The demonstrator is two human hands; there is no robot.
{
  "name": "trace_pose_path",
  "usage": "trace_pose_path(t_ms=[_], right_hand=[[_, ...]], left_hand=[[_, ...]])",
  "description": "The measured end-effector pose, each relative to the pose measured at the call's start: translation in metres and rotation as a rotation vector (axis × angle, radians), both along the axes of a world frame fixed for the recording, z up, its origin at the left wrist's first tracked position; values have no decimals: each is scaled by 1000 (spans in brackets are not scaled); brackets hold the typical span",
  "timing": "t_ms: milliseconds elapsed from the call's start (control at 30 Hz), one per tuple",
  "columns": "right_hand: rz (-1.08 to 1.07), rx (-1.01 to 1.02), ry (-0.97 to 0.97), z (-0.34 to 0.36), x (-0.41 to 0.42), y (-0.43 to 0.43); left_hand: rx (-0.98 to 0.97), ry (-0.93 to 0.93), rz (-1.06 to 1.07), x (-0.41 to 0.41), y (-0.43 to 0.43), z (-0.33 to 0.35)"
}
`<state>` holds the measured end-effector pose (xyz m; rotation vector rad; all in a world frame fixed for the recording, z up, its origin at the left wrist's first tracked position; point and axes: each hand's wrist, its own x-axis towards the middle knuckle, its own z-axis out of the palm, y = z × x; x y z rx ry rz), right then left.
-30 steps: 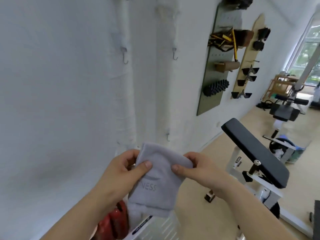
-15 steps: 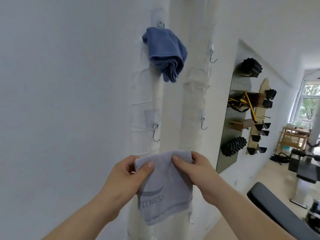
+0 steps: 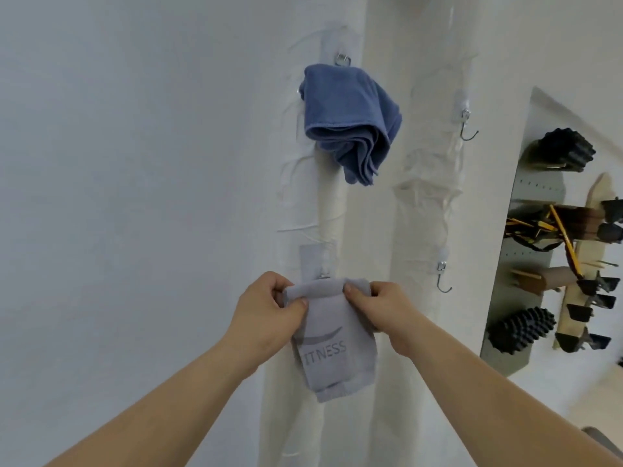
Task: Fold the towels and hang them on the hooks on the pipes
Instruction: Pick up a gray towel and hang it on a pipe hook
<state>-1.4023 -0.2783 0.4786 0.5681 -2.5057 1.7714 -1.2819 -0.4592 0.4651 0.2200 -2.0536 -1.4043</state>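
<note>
Lower-left hook (image 3: pixel 323 276) mostly behind grey towel (image 3: pixel 332 352)

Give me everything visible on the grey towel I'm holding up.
The grey towel is soft terry-like cloth, folded narrow and hanging lengthwise, printed with a swoosh and the letters ITNESS. The left hand and right hand pinch its rolled top edge, just in front of the lower hook on the left pipe. Whether it has caught the hook is hidden.
</note>
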Motion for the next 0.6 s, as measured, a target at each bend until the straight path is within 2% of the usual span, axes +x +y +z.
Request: trace_pose_path(t_ms=[100, 167, 233, 333, 367, 433, 500, 600], right_hand=[[134, 76, -260, -10, 0, 7], [161, 138, -305, -14, 1, 11], [84, 130, -192, -15, -1, 9], [-104, 75, 208, -11, -3, 9], [-96, 72, 335, -8, 1, 11], [56, 136, 481, -3, 6, 15], [220, 298, 484, 2, 13, 17], [387, 341, 247, 16, 23, 26]], left_hand=[[-24, -22, -10, -2, 2, -13], [-36, -29, 3, -4, 3, -18], [-141, -9, 62, -6, 5, -17], [-587, 178, 193, -4, 6, -10], [-753, 254, 196, -3, 6, -9], [-1031, 303, 155, -4, 4, -10], [-1146, 300, 118, -4, 0, -14], [-973, 270, 61, 6, 2, -12]])
